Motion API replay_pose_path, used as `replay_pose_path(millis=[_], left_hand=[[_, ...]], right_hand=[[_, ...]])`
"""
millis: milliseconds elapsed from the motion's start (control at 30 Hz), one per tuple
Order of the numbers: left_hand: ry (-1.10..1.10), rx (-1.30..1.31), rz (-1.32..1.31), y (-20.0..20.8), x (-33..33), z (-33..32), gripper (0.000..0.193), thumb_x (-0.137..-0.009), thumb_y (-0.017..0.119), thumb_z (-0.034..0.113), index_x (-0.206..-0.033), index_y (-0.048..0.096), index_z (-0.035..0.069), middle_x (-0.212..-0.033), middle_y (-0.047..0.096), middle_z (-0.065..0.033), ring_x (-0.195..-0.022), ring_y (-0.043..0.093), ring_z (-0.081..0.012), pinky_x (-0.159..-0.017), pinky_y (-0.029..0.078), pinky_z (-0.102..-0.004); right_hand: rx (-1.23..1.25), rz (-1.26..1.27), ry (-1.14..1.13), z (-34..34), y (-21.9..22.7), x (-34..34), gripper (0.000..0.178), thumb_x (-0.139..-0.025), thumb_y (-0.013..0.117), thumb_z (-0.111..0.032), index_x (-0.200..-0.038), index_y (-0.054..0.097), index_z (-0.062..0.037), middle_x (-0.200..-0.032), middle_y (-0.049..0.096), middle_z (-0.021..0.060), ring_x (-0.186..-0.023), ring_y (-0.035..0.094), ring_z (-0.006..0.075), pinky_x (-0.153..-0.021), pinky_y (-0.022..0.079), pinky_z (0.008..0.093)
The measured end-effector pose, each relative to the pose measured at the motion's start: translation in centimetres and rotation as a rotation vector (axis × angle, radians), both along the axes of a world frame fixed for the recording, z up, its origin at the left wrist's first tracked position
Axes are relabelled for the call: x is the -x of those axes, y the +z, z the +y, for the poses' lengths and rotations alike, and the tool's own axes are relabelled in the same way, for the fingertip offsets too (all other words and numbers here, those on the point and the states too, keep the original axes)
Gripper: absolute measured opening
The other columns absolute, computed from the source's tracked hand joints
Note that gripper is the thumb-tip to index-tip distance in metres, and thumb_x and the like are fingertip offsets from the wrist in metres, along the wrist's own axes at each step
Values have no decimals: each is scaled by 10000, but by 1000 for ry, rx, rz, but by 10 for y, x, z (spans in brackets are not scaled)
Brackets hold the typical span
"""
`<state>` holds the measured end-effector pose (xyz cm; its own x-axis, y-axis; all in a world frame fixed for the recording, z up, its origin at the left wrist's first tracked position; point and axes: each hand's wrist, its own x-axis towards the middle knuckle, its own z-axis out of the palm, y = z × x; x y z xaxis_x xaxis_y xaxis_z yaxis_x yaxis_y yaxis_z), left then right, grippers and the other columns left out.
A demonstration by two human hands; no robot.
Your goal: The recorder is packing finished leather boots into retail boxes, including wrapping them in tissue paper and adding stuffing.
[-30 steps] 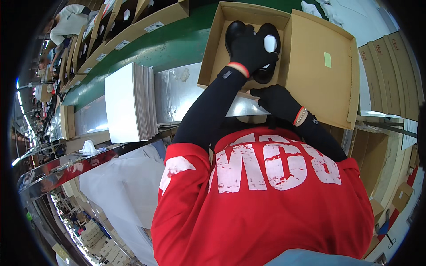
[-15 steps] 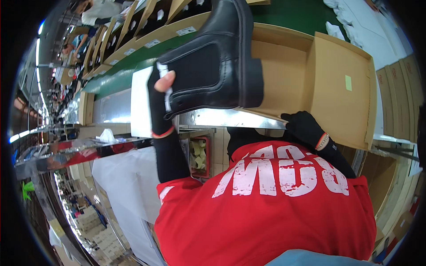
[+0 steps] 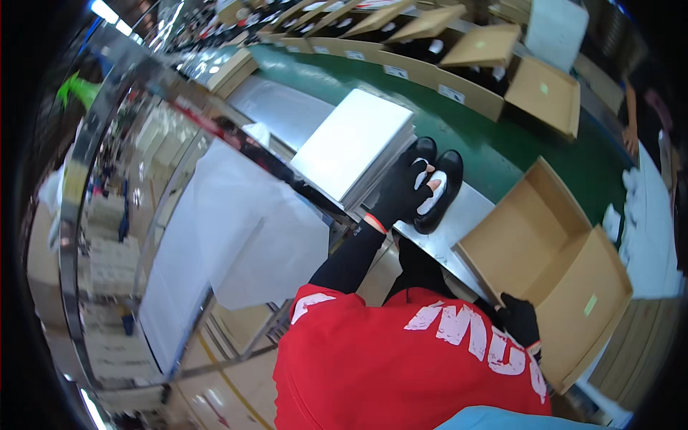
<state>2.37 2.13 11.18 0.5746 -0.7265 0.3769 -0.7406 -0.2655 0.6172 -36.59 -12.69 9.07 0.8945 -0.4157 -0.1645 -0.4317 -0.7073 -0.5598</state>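
Up ahead, the left hand (image 3: 403, 192), in a black glove, is closed over the top of a black boot (image 3: 438, 188), fingers curled around its opening where white paper stuffing shows. The boot stands on a metal shelf (image 3: 469, 215) at the edge of a green conveyor (image 3: 502, 147). Just to the left of this hand lies a stack of white sheets (image 3: 355, 147), nearly touching the glove. To its right sits an open cardboard box (image 3: 530, 247), lid folded back. The right hand (image 3: 519, 319), also gloved, rests at the near corner of that box; whether it grips the edge cannot be told.
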Motion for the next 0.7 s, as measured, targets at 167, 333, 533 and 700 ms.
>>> replay_pose_path(millis=[167, 333, 533, 700], left_hand=[[151, 610, 7, 49, 14, 63, 138, -876, 657, 138, -951, 653, 22, -921, 657, -84, -839, 631, -208, -783, 494, -314], [765, 738, -495, 126, -43, 156, 255, -991, 480, 145, -863, 646, 0, -860, 621, -74, -794, 577, -180, -748, 463, -305], [1129, 82, -1008, 92, -149, 319, 861, -811, 739, 505, -1344, 421, -91, -1338, 484, -259, -1235, 480, -393, -1058, 393, -434], [1221, -235, -153, 79, -144, 297, 893, -840, 595, 635, -1405, 427, -36, -1400, 481, -264, -1268, 496, -388, -1085, 355, -439]], right_hand=[[-126, 3, 2, -4, 1, 4, 379, -825, 694, -274, -1088, 680, -2, -967, 688, 204, -868, 646, 370, -822, 501, 431], [-98, -26, -26, 1, 4, 8, 354, -831, 679, -260, -1092, 688, -23, -977, 683, 183, -910, 628, 362, -807, 489, 436], [-109, -62, 38, -9, -6, 7, 397, -804, 681, -318, -1108, 692, -64, -960, 680, 160, -885, 631, 337, -797, 487, 439], [-37, -75, 34, -12, -21, 12, 384, -824, 623, -309, -1136, 690, -95, -990, 689, 124, -927, 635, 293, -849, 492, 418]])
